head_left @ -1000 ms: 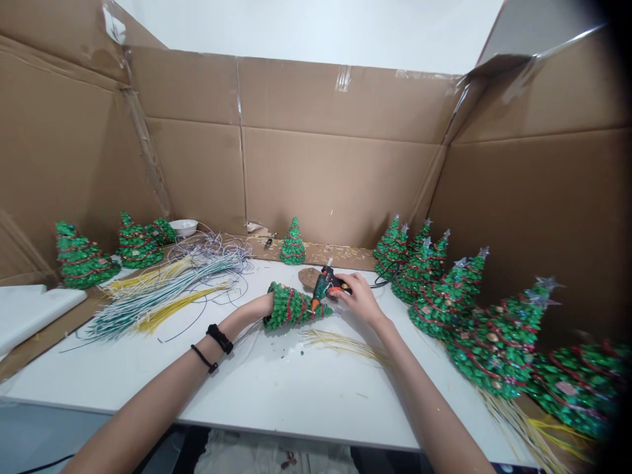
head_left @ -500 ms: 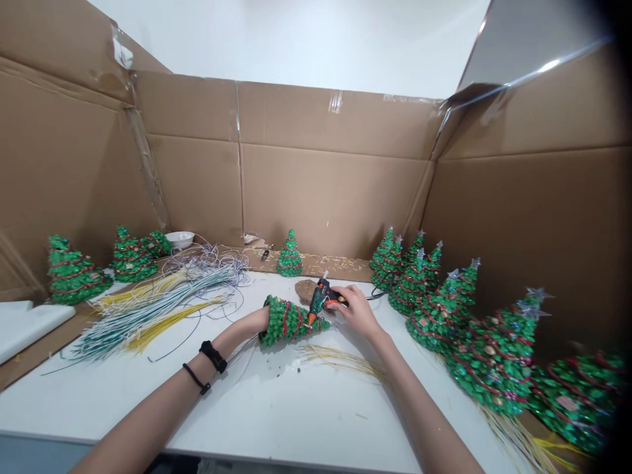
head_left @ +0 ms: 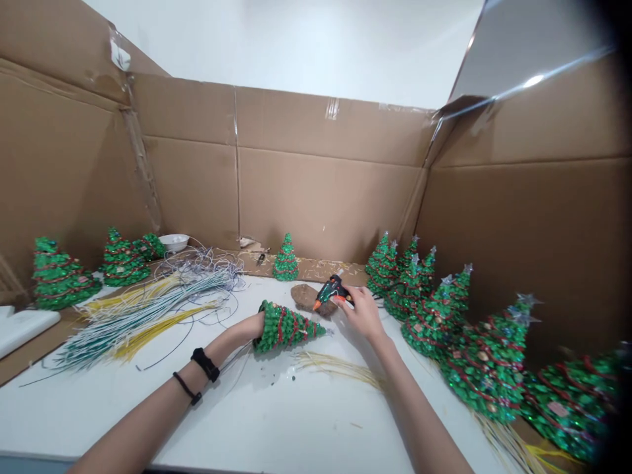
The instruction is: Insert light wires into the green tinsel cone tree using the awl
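Note:
A small green cone-shaped Christmas tree [head_left: 289,326] with red garland lies on its side on the white table [head_left: 276,421], tip pointing right. My left hand [head_left: 251,327] is pushed into its open base and holds it; the fingers are hidden inside. My right hand [head_left: 362,309] grips a green and black glue gun [head_left: 330,291] with an orange nozzle, held just above a brown pad [head_left: 305,297] behind the tree's tip. The nozzle is clear of the tree.
Finished trees with silver stars [head_left: 444,316] line the right side. More trees [head_left: 59,276] stand at the far left, and one [head_left: 286,259] at the back. Bundled yellow and green wires [head_left: 148,306] lie left; yellow strands [head_left: 336,363] lie in front. A white bowl [head_left: 176,241] sits at the back. Cardboard walls [head_left: 326,197] surround the table.
My right hand has lifted the glue gun off the tree's tip and drawn it back toward the brown pad. The left hand and tree shifted slightly left in view.

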A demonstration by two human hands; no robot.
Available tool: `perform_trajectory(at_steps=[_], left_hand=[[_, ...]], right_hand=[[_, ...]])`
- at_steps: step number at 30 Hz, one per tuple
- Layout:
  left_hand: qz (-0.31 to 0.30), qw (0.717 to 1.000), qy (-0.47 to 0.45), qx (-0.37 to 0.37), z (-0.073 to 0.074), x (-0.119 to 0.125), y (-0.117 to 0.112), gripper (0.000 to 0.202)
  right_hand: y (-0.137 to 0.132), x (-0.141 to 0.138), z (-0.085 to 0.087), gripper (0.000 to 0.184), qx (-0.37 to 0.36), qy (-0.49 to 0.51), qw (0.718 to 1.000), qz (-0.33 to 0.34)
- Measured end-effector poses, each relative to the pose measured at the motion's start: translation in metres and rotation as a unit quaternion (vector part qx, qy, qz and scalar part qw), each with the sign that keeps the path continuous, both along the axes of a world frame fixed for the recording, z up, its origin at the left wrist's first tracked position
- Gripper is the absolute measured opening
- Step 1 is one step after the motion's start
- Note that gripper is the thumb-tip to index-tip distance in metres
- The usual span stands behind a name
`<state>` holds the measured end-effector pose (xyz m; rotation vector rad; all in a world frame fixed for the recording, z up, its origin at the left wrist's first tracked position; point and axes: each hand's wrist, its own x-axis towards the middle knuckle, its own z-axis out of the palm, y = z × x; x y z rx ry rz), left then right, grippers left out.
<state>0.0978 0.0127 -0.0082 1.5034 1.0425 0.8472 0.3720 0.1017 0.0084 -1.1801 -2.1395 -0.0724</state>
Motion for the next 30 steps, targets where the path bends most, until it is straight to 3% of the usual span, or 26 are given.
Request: perform_trajectory(at_steps=[4,7,11,17,23,27,30], left_hand=[[0.019,1.0,0.013,0.002,-0.006,0.0,0.003,0.028],[0.022,1.0,-0.002,0.011,-0.012,-0.001,0.008,0.022],[0.026,0.999,-0.023,0.013,-0.015,0.001,0.012,0.017],[-0.001,0.998,-0.061,0.008,-0.011,0.005,0.009,0.03],[-0.015,0.998,-0.063,0.024,-0.011,0.005,0.008,0.019],[-0.018,0.997,-0.053,0.044,-0.007,0.006,0.006,0.018],[-0.028,0.997,-0.053,0.052,-0.004,0.007,0.005,0.024]], right_hand=[[0.007,0.004,-0.005,0.044,-0.046,-0.003,0.979,-0.199],[0.017,0.002,-0.014,0.042,-0.112,-0.034,0.956,-0.269],[0.033,-0.004,-0.027,0.036,-0.104,-0.069,0.958,-0.26],[0.052,-0.016,-0.03,0.032,-0.082,-0.092,0.962,-0.245],[0.06,-0.023,-0.033,0.035,-0.07,-0.101,0.964,-0.237],[0.052,-0.023,-0.021,0.046,-0.045,-0.076,0.969,-0.231],[0.034,-0.025,-0.005,0.043,-0.034,0.018,0.991,-0.127]])
